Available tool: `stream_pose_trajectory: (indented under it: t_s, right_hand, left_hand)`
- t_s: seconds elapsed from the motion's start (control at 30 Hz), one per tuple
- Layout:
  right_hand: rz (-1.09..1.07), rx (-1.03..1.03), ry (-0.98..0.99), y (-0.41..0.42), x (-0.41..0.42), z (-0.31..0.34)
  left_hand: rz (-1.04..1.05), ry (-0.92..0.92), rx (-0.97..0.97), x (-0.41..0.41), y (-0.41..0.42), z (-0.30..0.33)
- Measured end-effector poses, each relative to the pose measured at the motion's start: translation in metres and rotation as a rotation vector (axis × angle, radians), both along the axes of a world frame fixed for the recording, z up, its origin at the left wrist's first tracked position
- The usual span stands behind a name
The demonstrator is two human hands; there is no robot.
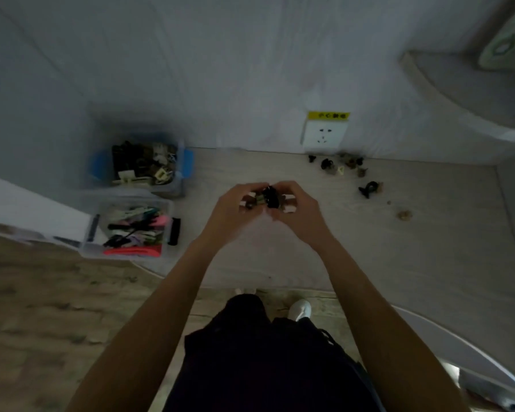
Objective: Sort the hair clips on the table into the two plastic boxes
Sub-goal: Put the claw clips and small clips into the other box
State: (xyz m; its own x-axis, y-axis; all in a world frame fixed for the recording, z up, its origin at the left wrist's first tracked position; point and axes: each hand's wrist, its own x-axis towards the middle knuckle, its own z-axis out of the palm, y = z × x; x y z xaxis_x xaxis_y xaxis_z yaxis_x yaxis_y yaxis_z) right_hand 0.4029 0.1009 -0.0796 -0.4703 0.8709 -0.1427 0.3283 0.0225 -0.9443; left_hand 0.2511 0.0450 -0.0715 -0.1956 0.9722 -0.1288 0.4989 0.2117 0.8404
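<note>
My left hand (pixel 234 208) and my right hand (pixel 295 208) meet above the middle of the table, both closed around a small bunch of hair clips (pixel 269 197), black and pale ones. At the far left stands a clear box with blue latches (pixel 188 163), filled with dark and beige claw clips. In front of it is a second clear box (pixel 91 249) holding long flat clips in pink, red, black and pale tones. Several small claw clips (pixel 341 166) lie loose by the wall, and a black one (pixel 369 188) lies nearer to me.
A white wall socket (pixel 324 137) with a yellow label sits above the loose clips. A small round beige thing (pixel 404 215) lies at the right of the pale wooden table (pixel 399 257). The floor and my dark trousers show below.
</note>
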Motion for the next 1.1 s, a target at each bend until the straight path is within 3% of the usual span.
stream_pose_trajectory:
  t_s: [0.23,0.47,0.57,0.73,0.9,1.0,1.1]
  right_hand:
    - [0.079,-0.223,0.142,0.008,-0.151,0.019]
    - [0.273,0.147,-0.202,0.024,-0.231,0.024]
    - [0.289,0.213,-0.287,0.031,-0.241,0.023]
    - [0.308,0.217,-0.192,0.033,-0.232,0.026]
    - [0.118,0.173,-0.062,0.018,-0.169,0.025]
    - [-0.031,0.215,-0.147,0.012,-0.105,0.011]
    - [-0.217,0.312,-0.393,0.012,-0.033,-0.012]
  left_hand:
    - [0.166,0.294,0.021,-0.126,-0.008,0.036]
    - [0.287,0.373,-0.056,-0.198,-0.010,0.029]
    - [0.286,0.407,-0.152,-0.211,-0.011,0.020]
    - [0.277,0.407,-0.131,-0.211,-0.013,0.017]
    - [0.341,0.450,0.217,-0.171,-0.004,0.027]
    - [0.221,0.321,0.350,-0.125,0.016,0.026]
    - [0.056,0.194,0.309,-0.072,0.039,0.010]
